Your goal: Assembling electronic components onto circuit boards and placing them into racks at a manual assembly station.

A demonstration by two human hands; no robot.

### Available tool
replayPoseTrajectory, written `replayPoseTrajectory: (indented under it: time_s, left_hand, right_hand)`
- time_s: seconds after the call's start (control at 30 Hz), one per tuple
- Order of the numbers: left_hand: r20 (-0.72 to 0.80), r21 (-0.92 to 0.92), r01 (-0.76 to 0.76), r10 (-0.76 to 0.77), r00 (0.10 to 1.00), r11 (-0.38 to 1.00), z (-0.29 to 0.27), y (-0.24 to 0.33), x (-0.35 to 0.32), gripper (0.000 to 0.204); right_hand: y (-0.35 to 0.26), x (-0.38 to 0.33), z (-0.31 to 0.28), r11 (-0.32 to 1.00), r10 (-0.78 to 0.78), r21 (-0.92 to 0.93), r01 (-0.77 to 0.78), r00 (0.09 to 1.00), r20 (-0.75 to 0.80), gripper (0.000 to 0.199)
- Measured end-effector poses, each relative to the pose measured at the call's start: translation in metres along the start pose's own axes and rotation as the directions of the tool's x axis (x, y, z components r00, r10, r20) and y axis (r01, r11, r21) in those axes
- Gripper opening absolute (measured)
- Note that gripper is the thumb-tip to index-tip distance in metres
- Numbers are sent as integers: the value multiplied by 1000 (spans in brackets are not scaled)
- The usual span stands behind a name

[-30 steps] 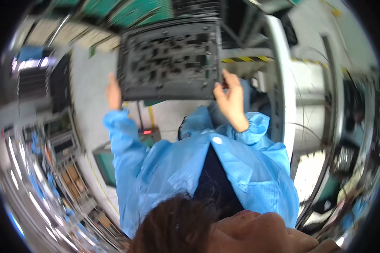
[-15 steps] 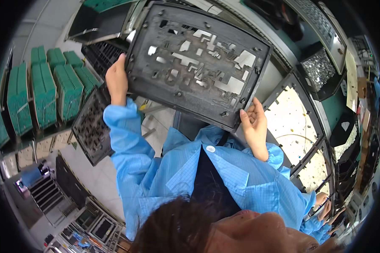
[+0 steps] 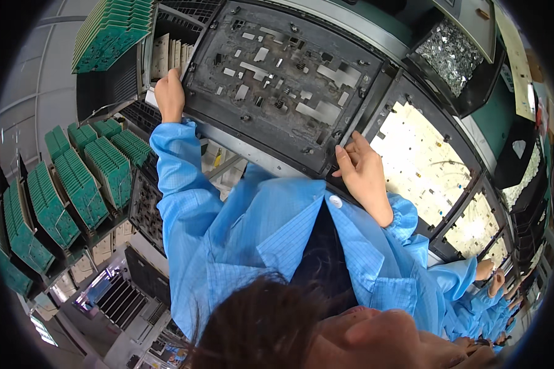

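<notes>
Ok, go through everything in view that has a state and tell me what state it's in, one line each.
Dark fixture tray: lifted, tilted, held at two edges.
Left hand: gripping the tray's left edge.
Right hand: gripping the tray's lower right corner.
Green circuit boards: standing upright in racks.
Pale panel carriers: lying flat in a row.
Bin of small metal parts: filled.

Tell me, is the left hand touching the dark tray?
Touching. The head view shows the left hand gripping the edge of the dark tray, fingers wrapped at its corner.
</notes>
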State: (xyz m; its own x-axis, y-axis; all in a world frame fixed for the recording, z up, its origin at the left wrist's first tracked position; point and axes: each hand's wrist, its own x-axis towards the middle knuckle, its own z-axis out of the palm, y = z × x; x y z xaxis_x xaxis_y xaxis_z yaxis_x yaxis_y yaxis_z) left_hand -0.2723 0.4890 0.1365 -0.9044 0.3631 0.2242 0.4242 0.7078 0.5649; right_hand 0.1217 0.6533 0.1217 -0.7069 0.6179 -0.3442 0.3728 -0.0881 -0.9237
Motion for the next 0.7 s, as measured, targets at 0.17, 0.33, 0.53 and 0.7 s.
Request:
replayPoseTrajectory:
  time_s: [0.17, 0.33, 0.53, 0.7]
  left_hand:
    - [37, 119, -49, 45, 998, 992, 28, -20, 16, 49]
    - [36, 72, 38, -41, 999, 997, 47, -12, 21, 57]
    - [152, 570, -616, 667, 730, 544, 43, -32, -5, 15]
    - [332, 31, -229, 206, 921, 973, 37, 16, -27, 65]
  right_hand:
    - [5, 11, -3, 994, -55, -99, 48, 996, -74, 48]
    - [-18, 12, 6, 938, -95, -344, 39, 984, -149, 57]
    - [-16, -35, 4, 841, -506, -311, 443, 847, -163, 49]
    - [12, -60, -25, 850, -527, -273, 451, 721, -450, 39]
